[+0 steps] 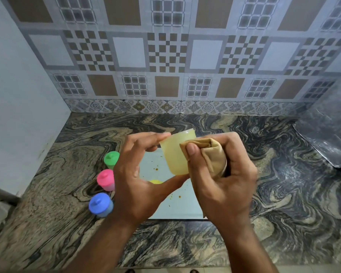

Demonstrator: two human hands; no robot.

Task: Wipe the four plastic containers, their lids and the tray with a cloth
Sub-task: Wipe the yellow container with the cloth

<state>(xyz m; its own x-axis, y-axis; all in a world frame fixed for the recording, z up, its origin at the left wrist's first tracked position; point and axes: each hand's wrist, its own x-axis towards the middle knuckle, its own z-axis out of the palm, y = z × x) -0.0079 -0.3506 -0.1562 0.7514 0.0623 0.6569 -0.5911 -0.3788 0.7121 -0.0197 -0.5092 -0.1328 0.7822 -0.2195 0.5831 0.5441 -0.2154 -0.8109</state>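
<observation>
My left hand (pixel 134 178) holds a pale yellow translucent container (pixel 174 154) above the tray, fingers on its rim and thumb at its base. My right hand (pixel 224 174) grips a bunched tan cloth (pixel 213 154) and presses it against the container's right side with the thumb. A pale tray (pixel 185 207) with small brown crumbs lies on the counter under my hands. A yellow lid (pixel 155 181) shows on the tray between my hands. Three lidded containers stand in a row left of the tray: green (pixel 111 159), pink (pixel 105 179) and blue (pixel 100 204).
The swirled granite counter (pixel 283 194) runs to a tiled back wall. A plain wall closes the left side. A dark glossy raised slab (pixel 327 138) stands at the right edge. The counter's front edge lies near the bottom of the view.
</observation>
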